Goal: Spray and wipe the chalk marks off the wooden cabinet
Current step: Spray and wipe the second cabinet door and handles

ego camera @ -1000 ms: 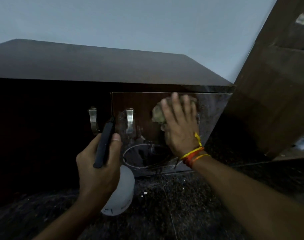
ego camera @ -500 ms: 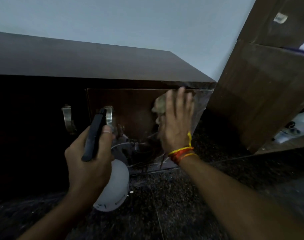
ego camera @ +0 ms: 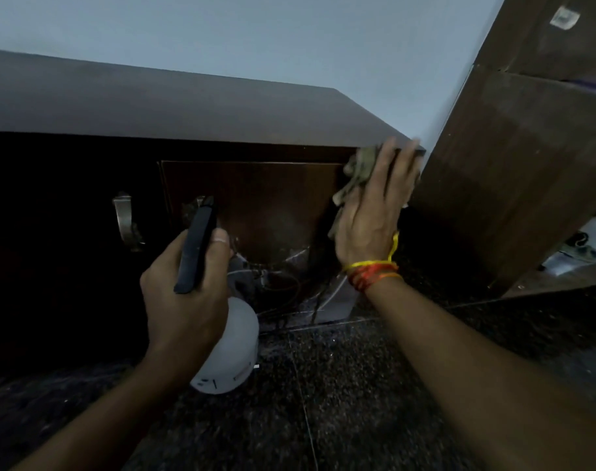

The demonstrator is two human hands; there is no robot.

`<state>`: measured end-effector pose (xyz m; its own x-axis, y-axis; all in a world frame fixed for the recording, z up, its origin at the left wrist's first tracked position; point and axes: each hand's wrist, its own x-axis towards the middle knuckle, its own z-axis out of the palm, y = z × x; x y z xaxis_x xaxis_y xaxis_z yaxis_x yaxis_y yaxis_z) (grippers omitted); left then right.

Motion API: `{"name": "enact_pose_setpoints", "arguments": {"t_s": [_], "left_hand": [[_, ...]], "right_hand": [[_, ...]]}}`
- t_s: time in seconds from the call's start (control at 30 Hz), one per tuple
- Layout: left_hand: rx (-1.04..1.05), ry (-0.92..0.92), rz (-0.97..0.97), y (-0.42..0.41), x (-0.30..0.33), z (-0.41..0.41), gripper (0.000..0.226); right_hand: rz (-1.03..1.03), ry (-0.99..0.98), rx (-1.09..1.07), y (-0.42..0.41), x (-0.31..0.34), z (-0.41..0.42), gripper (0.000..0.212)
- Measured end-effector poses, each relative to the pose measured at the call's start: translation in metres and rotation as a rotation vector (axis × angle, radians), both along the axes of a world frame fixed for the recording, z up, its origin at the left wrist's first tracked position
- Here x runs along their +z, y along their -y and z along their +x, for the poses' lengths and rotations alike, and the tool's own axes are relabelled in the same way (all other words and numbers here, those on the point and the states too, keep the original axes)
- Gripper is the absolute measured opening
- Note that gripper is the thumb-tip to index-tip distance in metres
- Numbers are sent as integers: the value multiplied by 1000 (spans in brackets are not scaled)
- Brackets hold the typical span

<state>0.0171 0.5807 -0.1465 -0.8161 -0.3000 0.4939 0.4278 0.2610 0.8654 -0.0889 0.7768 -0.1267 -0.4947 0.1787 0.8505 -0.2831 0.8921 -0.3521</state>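
A low dark wooden cabinet (ego camera: 187, 107) fills the upper left. Its right door (ego camera: 266, 212) carries white chalk marks (ego camera: 289, 277) on the lower part. My right hand (ego camera: 374, 212) presses a crumpled greenish cloth (ego camera: 354, 178) flat against the door's upper right corner, fingers straight. My left hand (ego camera: 184, 294) grips a spray bottle with a white body (ego camera: 232, 348) and a black trigger head (ego camera: 196, 246), held in front of the door's lower left.
Two metal handles show on the cabinet front, one (ego camera: 125, 219) on the left door and one partly behind the sprayer. A tall brown wooden panel (ego camera: 514, 164) stands close on the right. The floor (ego camera: 323, 402) is dark speckled stone.
My right hand has slid the cloth up and to the right across the door, from its middle to the top right corner. The left hand keeps holding the bottle.
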Motion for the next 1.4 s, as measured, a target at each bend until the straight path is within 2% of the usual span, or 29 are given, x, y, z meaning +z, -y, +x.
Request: {"name": "enact_pose_setpoints", "arguments": {"t_s": [0.07, 0.17, 0.27, 0.37, 0.43, 0.5, 0.57, 0.67, 0.77, 0.87, 1.03, 1.13, 1.27, 1.33, 1.4], "left_hand": [[-3, -4, -12, -1, -2, 0, 47], [-8, -5, -18, -3, -4, 2, 33], [-16, 4, -14, -3, -3, 3, 23], [-16, -1, -43, -1, -7, 2, 17], [-14, 5, -35, -2, -10, 1, 19], [-34, 6, -9, -4, -12, 1, 38], [-32, 6, 10, -3, -13, 1, 56], [1, 14, 13, 0, -16, 2, 37], [-17, 8, -27, 4, -15, 5, 28], [-30, 3, -45, 6, -16, 8, 24], [-12, 40, -5, 17, -15, 7, 20], [21, 34, 37, 29, -15, 8, 34], [83, 14, 19, 53, -19, 10, 45], [104, 3, 8, 65, -22, 12, 45], [113, -3, -8, 74, -25, 15, 46]], "right_hand": [[30, -66, 6, 7, 12, -8, 69], [-2, -41, 9, 4, 1, -3, 67], [-217, 37, 43, -8, -7, 5, 66], [-389, -4, 36, 0, 12, -2, 64], [-328, -40, 24, 3, 19, -8, 65], [-268, -23, 21, -2, 10, -7, 66], [-302, 67, 35, -7, -16, 3, 65], [-485, 206, 56, 1, -45, 18, 67], [-596, 145, 45, 13, -26, 12, 73], [-530, 39, 25, 17, -6, 3, 74], [-504, 184, -14, 41, -41, 20, 79], [-541, 229, 53, 85, -58, 29, 80], [-450, 162, 186, 136, -52, 34, 78], [-338, 101, 204, 139, -42, 29, 74], [-125, 33, 242, 137, -33, 24, 73]]}}
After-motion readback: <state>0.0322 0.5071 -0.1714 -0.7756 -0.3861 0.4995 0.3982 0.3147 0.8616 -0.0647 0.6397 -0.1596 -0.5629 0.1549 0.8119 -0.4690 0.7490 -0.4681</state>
